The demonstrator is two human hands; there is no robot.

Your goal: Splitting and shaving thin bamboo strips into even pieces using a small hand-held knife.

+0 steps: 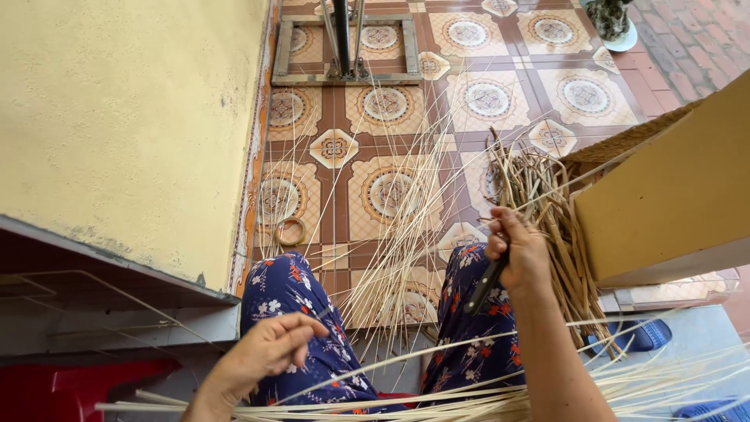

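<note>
Your right hand (519,254) is closed around a dark-handled knife (486,285), blade pointing down over your right knee, and its fingertips pinch a thin cane strip (547,199). Your left hand (269,352) curls loosely, fingers pinching another strip (312,395) above your left thigh. More strips (391,234) fan across the tiled floor (375,109) between your knees. A bundle of thicker reeds (547,227) stands just beside your right hand.

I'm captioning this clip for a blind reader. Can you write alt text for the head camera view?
Seen from above, a seated person's right hand grips a dark-handled knife and thin pale cane strips that fan out over a patterned tile floor. The left hand pinches strips lying across floral-trousered knees; a yellow wall stands left.
</note>
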